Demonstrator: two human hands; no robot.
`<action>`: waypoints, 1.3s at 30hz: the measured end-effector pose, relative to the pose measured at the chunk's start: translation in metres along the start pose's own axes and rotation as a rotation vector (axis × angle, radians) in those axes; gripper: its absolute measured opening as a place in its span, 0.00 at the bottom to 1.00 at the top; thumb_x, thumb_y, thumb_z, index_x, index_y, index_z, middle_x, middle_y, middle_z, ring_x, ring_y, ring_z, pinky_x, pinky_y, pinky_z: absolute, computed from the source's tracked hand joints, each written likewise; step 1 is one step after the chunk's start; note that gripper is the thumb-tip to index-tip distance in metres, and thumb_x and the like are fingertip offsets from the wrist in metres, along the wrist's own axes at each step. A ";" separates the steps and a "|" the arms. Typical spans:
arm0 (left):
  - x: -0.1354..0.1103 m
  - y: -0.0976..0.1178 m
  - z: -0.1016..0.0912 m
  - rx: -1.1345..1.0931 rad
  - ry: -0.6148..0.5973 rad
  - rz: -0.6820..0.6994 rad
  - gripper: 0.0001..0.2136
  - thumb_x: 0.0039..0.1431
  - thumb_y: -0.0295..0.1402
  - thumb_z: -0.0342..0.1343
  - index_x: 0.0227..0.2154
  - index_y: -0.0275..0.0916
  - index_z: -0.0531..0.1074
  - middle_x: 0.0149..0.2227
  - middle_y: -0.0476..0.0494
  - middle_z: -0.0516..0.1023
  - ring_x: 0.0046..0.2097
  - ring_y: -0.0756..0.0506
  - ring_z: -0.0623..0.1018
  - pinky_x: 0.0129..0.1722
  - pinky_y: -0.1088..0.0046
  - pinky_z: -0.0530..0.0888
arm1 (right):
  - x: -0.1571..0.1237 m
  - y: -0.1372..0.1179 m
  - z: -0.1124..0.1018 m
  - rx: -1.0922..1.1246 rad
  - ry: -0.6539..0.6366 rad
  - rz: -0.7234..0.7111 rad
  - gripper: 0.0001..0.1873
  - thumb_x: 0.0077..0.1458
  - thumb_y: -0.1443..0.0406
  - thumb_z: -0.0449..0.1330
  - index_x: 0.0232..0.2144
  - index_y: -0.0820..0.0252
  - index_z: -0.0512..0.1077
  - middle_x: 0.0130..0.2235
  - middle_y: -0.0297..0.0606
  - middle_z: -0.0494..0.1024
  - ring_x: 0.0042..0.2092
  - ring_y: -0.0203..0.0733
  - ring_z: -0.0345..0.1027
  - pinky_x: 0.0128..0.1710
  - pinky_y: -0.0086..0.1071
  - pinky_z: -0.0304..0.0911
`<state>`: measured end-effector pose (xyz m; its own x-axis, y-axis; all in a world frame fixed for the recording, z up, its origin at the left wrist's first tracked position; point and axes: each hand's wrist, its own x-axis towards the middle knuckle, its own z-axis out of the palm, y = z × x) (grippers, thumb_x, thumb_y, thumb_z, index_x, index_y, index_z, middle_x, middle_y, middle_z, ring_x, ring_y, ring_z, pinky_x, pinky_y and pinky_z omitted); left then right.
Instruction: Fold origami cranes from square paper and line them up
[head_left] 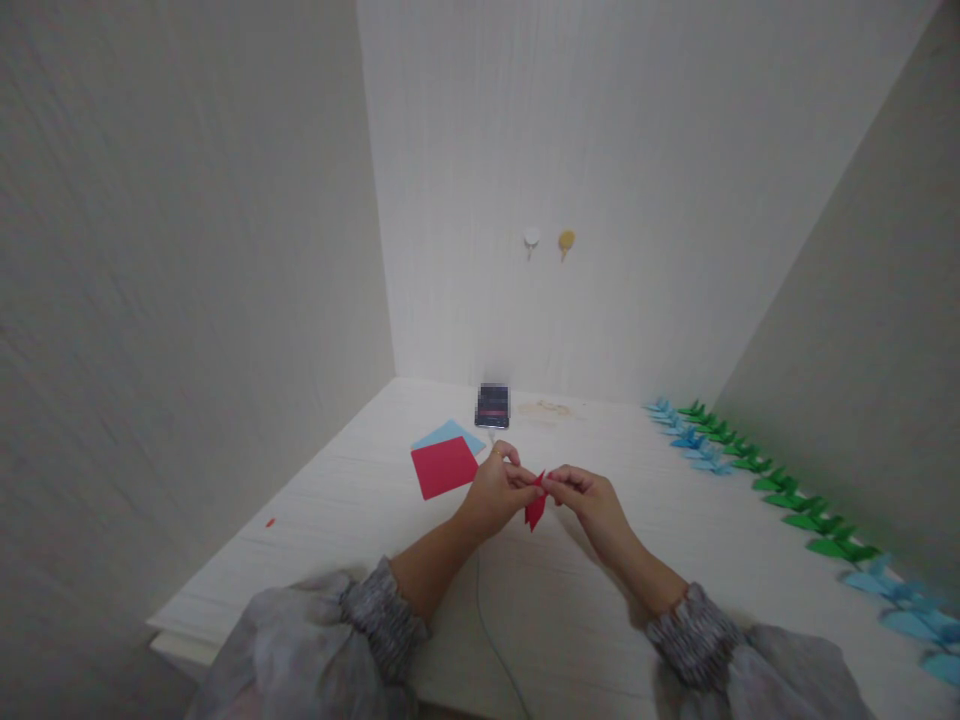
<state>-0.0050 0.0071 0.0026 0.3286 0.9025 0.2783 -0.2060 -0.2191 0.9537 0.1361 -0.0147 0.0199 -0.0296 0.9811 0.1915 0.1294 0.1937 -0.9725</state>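
Note:
Between my two hands, over the middle of the white table, is a small piece of folded red paper (535, 509) with pointed ends. My left hand (498, 490) pinches its left side between thumb and fingers. From the right, my right hand (584, 494) grips its upper edge with thumb and forefinger. Left of my left hand lies a flat sheet of red paper (444, 467). It partly covers a light blue sheet (451, 434). The finer folds of the held paper are too small to make out.
A phone (493, 407) lies at the back, with a pale cable (484, 615) running toward the front edge. Rows of green paper cranes (791, 497) and blue paper cranes (705, 455) line the right side. A small orange scrap (271, 522) lies at left. Walls enclose the table (360, 540).

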 end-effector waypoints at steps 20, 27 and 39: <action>0.001 0.000 0.002 -0.085 -0.013 -0.016 0.20 0.40 0.29 0.59 0.29 0.40 0.50 0.24 0.50 0.73 0.22 0.53 0.71 0.22 0.80 0.63 | 0.000 0.006 -0.002 -0.002 -0.030 -0.158 0.08 0.45 0.62 0.57 0.19 0.60 0.69 0.21 0.31 0.66 0.26 0.35 0.59 0.28 0.29 0.54; 0.001 0.001 0.002 -0.119 -0.010 -0.052 0.22 0.39 0.29 0.60 0.29 0.40 0.48 0.22 0.52 0.73 0.21 0.52 0.71 0.20 0.80 0.63 | -0.001 0.009 0.000 -0.057 -0.009 -0.151 0.11 0.45 0.59 0.56 0.19 0.60 0.69 0.20 0.32 0.67 0.25 0.36 0.59 0.28 0.29 0.54; 0.000 0.006 0.003 -0.159 -0.042 -0.070 0.24 0.35 0.27 0.62 0.29 0.40 0.49 0.23 0.51 0.74 0.23 0.51 0.73 0.22 0.78 0.66 | -0.001 0.007 -0.004 -0.011 0.007 -0.133 0.11 0.43 0.59 0.57 0.18 0.61 0.68 0.19 0.32 0.67 0.25 0.35 0.59 0.27 0.29 0.53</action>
<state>-0.0034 0.0051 0.0083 0.3844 0.8967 0.2195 -0.3236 -0.0918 0.9417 0.1407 -0.0142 0.0137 -0.0399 0.9467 0.3197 0.1362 0.3222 -0.9368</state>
